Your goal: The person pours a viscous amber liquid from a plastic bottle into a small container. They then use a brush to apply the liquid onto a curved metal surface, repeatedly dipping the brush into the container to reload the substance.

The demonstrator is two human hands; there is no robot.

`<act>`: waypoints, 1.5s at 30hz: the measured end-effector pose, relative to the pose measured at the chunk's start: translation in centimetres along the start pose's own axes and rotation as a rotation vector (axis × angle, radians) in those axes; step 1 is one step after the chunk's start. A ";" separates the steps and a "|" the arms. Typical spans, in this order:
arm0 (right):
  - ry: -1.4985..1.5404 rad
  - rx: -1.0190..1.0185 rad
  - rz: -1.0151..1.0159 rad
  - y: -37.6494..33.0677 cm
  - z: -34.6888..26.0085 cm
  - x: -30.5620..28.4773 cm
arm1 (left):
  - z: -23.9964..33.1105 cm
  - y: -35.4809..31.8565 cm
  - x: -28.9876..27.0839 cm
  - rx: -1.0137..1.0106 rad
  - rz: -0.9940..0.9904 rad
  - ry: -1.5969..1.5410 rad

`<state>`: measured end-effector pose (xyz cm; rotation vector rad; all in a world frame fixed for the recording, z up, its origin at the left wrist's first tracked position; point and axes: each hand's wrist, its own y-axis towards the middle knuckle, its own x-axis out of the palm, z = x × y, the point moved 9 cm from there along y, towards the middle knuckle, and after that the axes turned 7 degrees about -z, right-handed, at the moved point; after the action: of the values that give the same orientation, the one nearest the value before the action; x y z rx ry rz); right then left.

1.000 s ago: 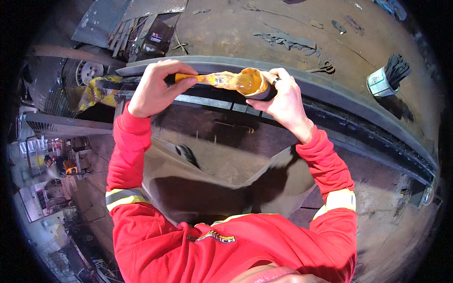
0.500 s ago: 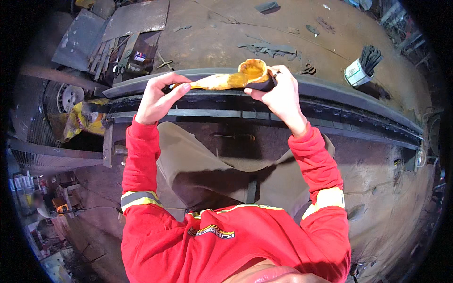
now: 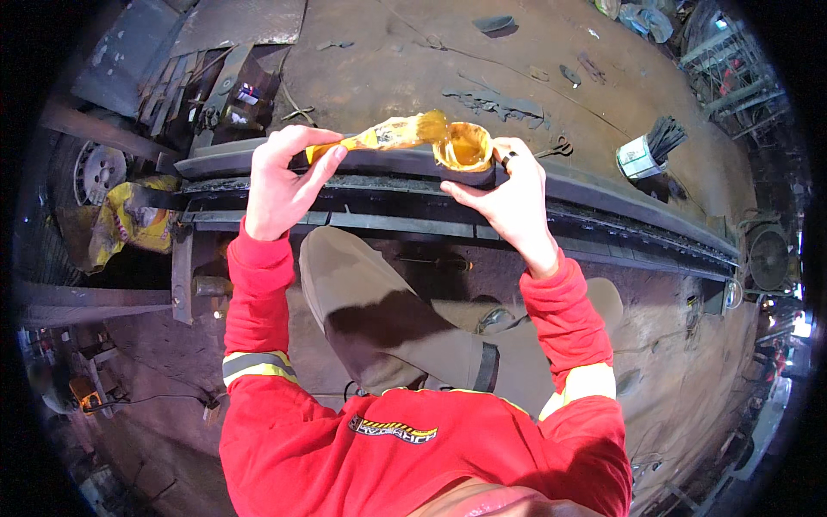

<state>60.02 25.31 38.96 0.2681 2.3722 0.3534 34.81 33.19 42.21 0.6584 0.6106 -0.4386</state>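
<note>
My left hand [image 3: 280, 181] grips the handle of a brush [image 3: 388, 135] smeared with yellow-orange grease. Its bristles rest at the rim of a small dark cup [image 3: 465, 153] filled with the same yellow grease. My right hand [image 3: 510, 196] holds that cup from the right side and below, a ring on one finger. Both hands are raised over a long dark steel beam [image 3: 603, 211] that runs from left to right in front of me. My red sleeves carry reflective bands, and my knees in brown trousers [image 3: 370, 302] are bent under the hands.
A white container of dark rods [image 3: 648, 151] stands on the dirty floor at the upper right. Metal scraps and a hook lie on the ground beyond the beam. A wheel rim [image 3: 96, 172] and a yellow cloth [image 3: 129, 226] lie at the left.
The view has shifted, so hands and beam sit a little lower and more central. The brush tip has stayed at the cup's rim, and both hands keep their hold.
</note>
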 end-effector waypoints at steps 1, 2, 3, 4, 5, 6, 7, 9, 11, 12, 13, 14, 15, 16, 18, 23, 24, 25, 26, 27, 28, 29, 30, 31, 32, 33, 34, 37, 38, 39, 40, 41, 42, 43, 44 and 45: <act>0.011 0.002 0.008 0.0 0.0 0.1 | 0.3 0.2 -0.4 0.021 0.021 0.042; 0.022 0.003 0.014 0.0 0.0 0.1 | 0.4 0.3 -0.5 0.041 0.042 0.084; 0.016 -0.001 0.028 0.0 0.2 -0.2 | 0.1 0.3 -0.3 0.024 0.069 0.070; 0.036 0.019 0.025 -0.1 0.6 0.0 | -0.6 0.3 -0.1 -0.033 0.085 -0.026; 0.056 0.037 0.021 -0.2 1.0 0.1 | -1.1 0.3 0.3 -0.091 0.103 -0.121; 0.076 0.054 0.016 -0.3 1.4 0.3 | -1.7 0.1 0.5 -0.151 0.124 -0.216; 0.045 0.006 0.007 -0.1 1.0 0.3 | -1.5 0.4 0.5 -0.129 0.134 -0.238; 0.046 -0.012 -0.020 0.0 1.2 0.6 | -1.4 0.5 0.3 -0.165 0.175 -0.325; 0.073 -0.015 -0.028 0.2 1.6 0.7 | -0.4 1.2 -0.6 -0.216 0.194 -0.416; 0.100 -0.010 -0.027 0.3 1.8 0.8 | 0.5 1.7 -1.4 -0.166 0.213 -0.416; 0.129 -0.005 -0.022 0.4 2.1 0.8 | 1.4 2.2 -2.3 -0.145 0.236 -0.408; 0.139 -0.001 -0.027 0.4 2.5 1.0 | 2.3 2.6 -3.1 -0.128 0.256 -0.402; 0.148 0.005 -0.031 0.4 2.9 1.3 | 2.8 2.9 -3.9 -0.116 0.270 -0.420; 0.154 0.009 -0.035 0.4 3.3 1.5 | 3.1 3.1 -4.6 -0.101 0.285 -0.440; 0.151 -0.009 -0.053 0.4 3.6 1.5 | 4.2 3.4 -5.0 -0.071 0.300 -0.399; 0.256 0.010 -0.058 0.8 3.7 1.3 | 3.9 1.2 -0.9 -0.185 0.222 -0.314; 0.234 -0.015 -0.059 0.9 3.1 1.1 | 3.3 0.6 0.2 -0.203 0.188 -0.320; 0.208 -0.043 -0.060 1.1 2.5 0.9 | 3.2 0.2 1.0 -0.212 0.182 -0.317; 0.175 -0.066 -0.064 1.2 2.2 0.4 | 3.1 -0.3 2.1 -0.224 0.175 -0.322; 0.189 -0.022 -0.075 1.3 2.5 0.0 | 2.4 -0.9 2.9 -0.258 0.149 -0.306; 0.232 -0.012 -0.064 1.3 3.0 -0.2 | 1.9 -1.5 3.4 -0.279 0.145 -0.343; 0.275 -0.003 -0.053 1.5 3.6 -0.3 | 1.6 -2.0 3.6 -0.287 0.147 -0.332; 0.318 0.005 -0.043 1.7 4.2 -0.5 | 1.4 -2.3 3.7 -0.296 0.149 -0.320; 0.250 -0.017 -0.027 1.8 4.2 -0.9 | 0.9 -2.8 3.6 -0.303 0.185 -0.337; 0.266 -0.019 -0.033 1.9 4.2 -1.0 | 0.8 -3.1 3.3 -0.302 0.192 -0.306; 0.282 -0.022 -0.041 2.1 4.0 -1.2 | 0.7 -3.3 3.0 -0.301 0.199 -0.275; 0.300 -0.027 -0.053 2.4 3.7 -1.2 | 0.6 -3.7 2.6 -0.304 0.210 -0.242; 0.293 -0.101 -0.024 3.2 2.7 -1.2 | 0.4 -4.3 1.3 -0.320 0.244 -0.233; 0.307 -0.119 -0.011 3.5 2.4 -1.1 | 0.0 -4.7 0.6 -0.343 0.273 -0.247; 0.326 -0.105 -0.024 3.8 2.2 -1.0 | -0.3 -5.1 -0.1 -0.366 0.303 -0.260; 0.315 -0.117 -0.037 4.0 1.8 -0.8 | -0.7 -5.5 -0.9 -0.388 0.335 -0.274; 0.336 -0.101 -0.049 4.1 1.3 -0.4 | -0.3 -5.6 -1.8 -0.354 0.361 -0.235; 0.358 -0.084 -0.062 4.1 0.8 0.0 | -0.3 -5.9 -2.6 -0.335 0.388 -0.224; 0.377 -0.090 -0.079 4.1 0.1 0.1 | -0.1 -6.1 -3.3 -0.343 0.410 -0.218; 0.397 -0.095 -0.096 4.1 -0.5 0.1 | 0.2 -6.2 -3.8 -0.351 0.430 -0.213; 0.416 -0.099 -0.112 4.0 -1.0 0.3 | 0.5 -6.0 -4.3 -0.326 0.450 -0.203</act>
<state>59.52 29.00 40.81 0.0124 2.7508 0.5121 28.51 29.33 42.70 0.4140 0.3158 0.0184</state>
